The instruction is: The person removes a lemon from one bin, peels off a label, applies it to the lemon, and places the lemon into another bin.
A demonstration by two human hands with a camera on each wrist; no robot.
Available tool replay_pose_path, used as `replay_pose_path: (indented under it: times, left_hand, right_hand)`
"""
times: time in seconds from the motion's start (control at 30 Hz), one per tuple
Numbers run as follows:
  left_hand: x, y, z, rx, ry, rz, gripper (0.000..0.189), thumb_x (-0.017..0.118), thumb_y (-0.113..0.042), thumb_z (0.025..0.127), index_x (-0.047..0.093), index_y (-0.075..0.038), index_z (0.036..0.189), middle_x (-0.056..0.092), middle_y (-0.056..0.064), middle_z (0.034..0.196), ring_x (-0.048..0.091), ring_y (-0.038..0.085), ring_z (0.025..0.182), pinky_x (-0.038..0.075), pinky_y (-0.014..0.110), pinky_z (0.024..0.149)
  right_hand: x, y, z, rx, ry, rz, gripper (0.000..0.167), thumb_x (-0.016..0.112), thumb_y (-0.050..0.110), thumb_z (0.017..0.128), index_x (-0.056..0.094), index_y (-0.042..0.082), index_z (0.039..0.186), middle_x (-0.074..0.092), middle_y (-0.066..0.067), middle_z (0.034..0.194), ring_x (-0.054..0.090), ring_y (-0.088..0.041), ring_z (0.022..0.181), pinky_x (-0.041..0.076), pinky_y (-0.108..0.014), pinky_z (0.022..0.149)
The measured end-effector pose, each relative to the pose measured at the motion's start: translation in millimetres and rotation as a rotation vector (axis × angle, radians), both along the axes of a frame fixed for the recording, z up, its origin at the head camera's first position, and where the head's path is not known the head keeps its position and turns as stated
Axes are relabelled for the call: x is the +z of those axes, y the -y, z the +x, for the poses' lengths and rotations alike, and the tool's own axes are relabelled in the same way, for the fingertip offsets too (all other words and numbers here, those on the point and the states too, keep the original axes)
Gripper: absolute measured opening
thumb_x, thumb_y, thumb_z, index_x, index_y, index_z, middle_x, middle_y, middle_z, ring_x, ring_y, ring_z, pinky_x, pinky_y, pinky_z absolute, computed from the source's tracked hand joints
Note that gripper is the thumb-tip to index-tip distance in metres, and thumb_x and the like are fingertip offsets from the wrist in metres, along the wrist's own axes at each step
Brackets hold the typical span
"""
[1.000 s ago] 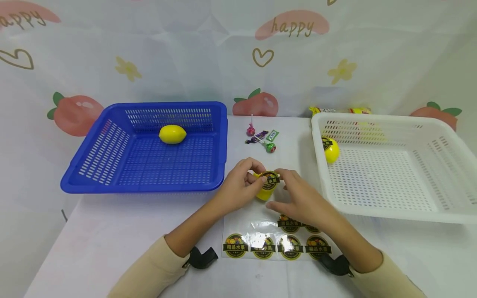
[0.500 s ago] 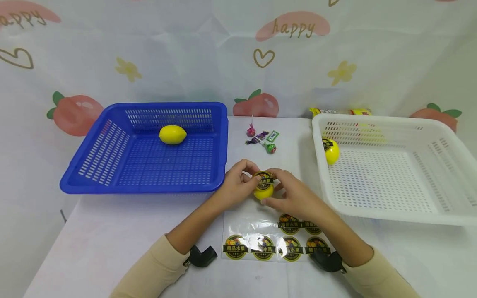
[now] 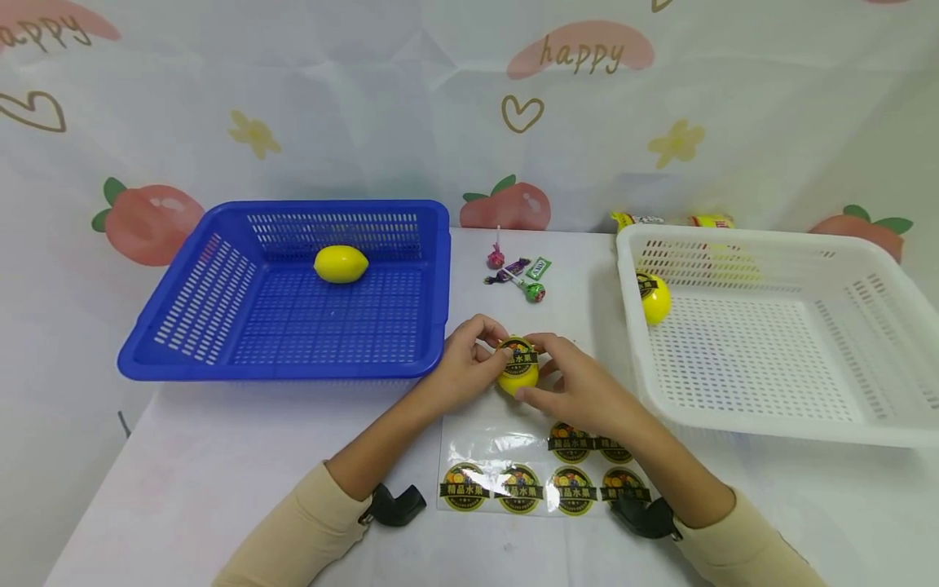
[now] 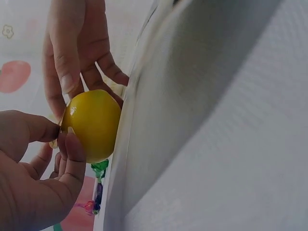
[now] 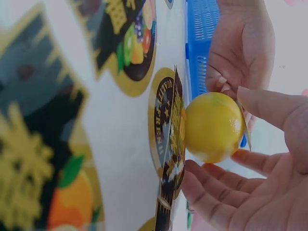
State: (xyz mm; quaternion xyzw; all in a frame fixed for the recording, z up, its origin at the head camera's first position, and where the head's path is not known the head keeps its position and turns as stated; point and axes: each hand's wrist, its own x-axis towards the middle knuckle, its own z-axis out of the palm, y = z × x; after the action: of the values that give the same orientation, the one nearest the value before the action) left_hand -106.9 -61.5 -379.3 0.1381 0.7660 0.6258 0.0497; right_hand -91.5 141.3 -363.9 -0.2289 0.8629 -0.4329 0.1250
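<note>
A yellow lemon [image 3: 517, 383] is held between both hands at the middle of the table, in front of the candies. On its upper face lies a round black-and-gold fruit sticker [image 3: 522, 357]. My left hand [image 3: 467, 359] grips the lemon from the left, thumb on the sticker's edge and fingers curled beside the fruit. From the right, my right hand [image 3: 584, 386] curves its fingers and thumb round the lemon. In the right wrist view the sticker's edge stands slightly off the lemon [image 5: 214, 127]. A clear sheet of stickers [image 3: 490, 444] lies just below the hands.
A blue basket [image 3: 293, 372] at left holds one lemon [image 3: 341, 264]. The white basket [image 3: 770, 420] at right contains a stickered lemon [image 3: 656, 302]. Several candies and lollipops [image 3: 534, 292] lie behind the hands. Yellow packets [image 3: 711, 221] show behind the white basket.
My right thumb and fingers have closed in on the lemon. The lemon and sticker have turned and shifted slightly left; my left hand keeps its grip.
</note>
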Motion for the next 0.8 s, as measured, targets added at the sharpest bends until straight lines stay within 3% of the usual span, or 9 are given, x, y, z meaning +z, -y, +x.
replay_pose_path:
  times: [0.43,0.67,0.8]
  left_hand:
    - [2.5,-0.2,4.2,-0.016,0.047,-0.128,0.017,0.066,-0.008,0.094,0.06,-0.004,0.11,0.051,0.015,0.109,0.056,0.011,0.06,0.043,0.021,0.052]
    - [2.0,-0.3,4.0,-0.013,0.044,-0.14,0.017,0.066,-0.008,0.095,0.06,-0.005,0.111,0.053,0.014,0.112,0.056,0.01,0.061,0.044,0.021,0.055]
    - [2.6,-0.5,4.5,-0.032,0.06,-0.133,0.018,0.065,-0.007,0.096,0.059,-0.005,0.113,0.058,0.014,0.114,0.058,0.012,0.061,0.046,0.023,0.055]
  right_hand:
    - [0.5,1.1,2.4,-0.061,-0.15,0.036,0.047,0.074,0.014,0.091,0.059,0.006,0.135,0.063,-0.01,0.126,0.066,-0.027,0.097,0.055,-0.045,0.085]
    - [-1.7,1.1,0.5,-0.081,-0.089,-0.03,0.039,0.07,0.019,0.095,0.061,0.009,0.132,0.066,-0.006,0.124,0.066,-0.02,0.092,0.056,-0.036,0.078]
    - [-1.1,0.5,1.2,-0.09,-0.103,-0.02,0.038,0.07,0.015,0.094,0.06,0.005,0.13,0.066,-0.011,0.12,0.067,-0.021,0.091,0.057,-0.036,0.077]
